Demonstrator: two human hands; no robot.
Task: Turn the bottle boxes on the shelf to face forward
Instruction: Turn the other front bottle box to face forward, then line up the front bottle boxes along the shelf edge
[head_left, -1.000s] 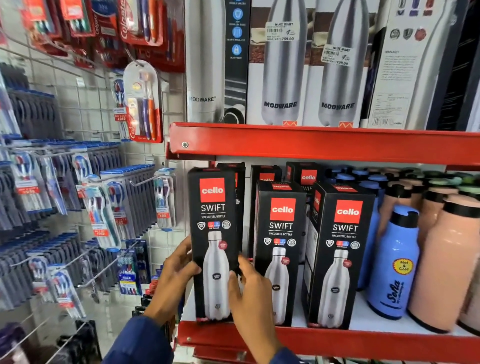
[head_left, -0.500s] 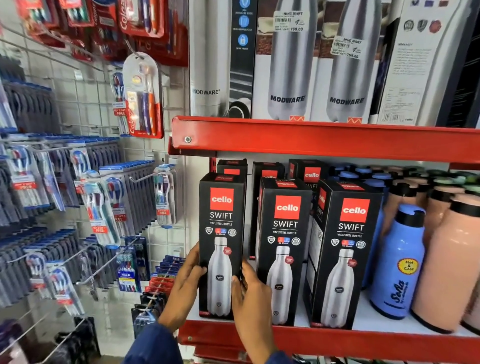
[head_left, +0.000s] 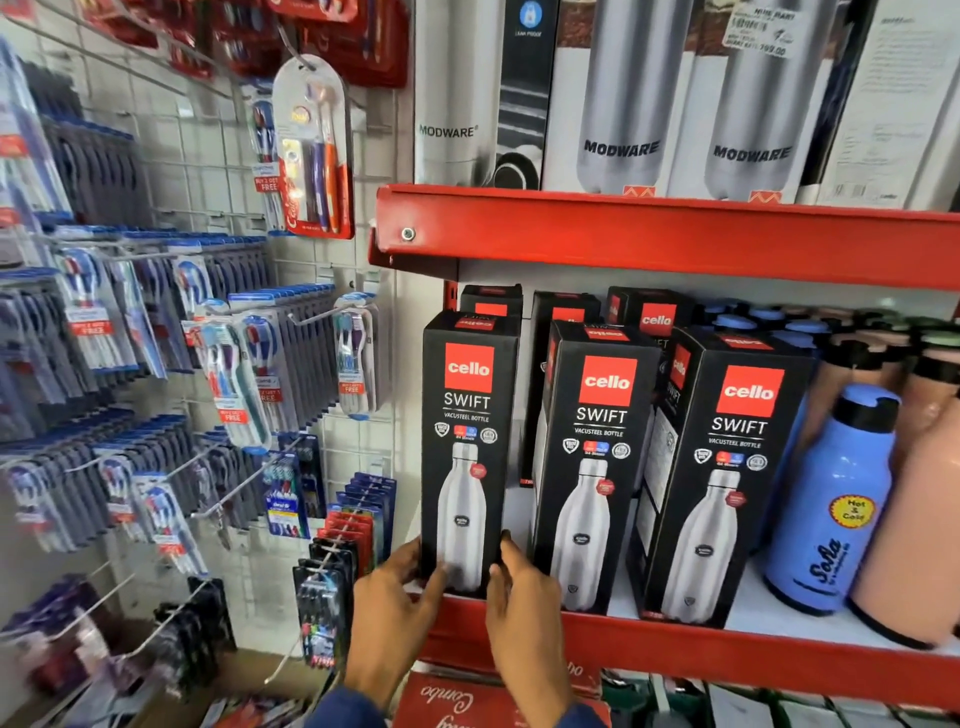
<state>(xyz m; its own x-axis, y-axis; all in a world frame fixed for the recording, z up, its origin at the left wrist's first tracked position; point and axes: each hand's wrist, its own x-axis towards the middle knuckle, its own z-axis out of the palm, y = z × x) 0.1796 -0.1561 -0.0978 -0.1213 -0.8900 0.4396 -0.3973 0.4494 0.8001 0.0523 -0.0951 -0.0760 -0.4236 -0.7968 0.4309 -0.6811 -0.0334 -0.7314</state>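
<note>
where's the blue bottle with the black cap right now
In the head view, the blue plastic bottle with the black cap stands right of centre on the red shelf, between the rightmost black Cello box and a peach bottle.

One head-worn view faces the red shelf (head_left: 675, 234) close up, angled slightly downward.

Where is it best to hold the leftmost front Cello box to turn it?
Grip the leftmost Cello box low on its two narrow side faces, coming from the front, as the left hand and right hand do. It stands tall and upright, with a neighbour close by.
</note>
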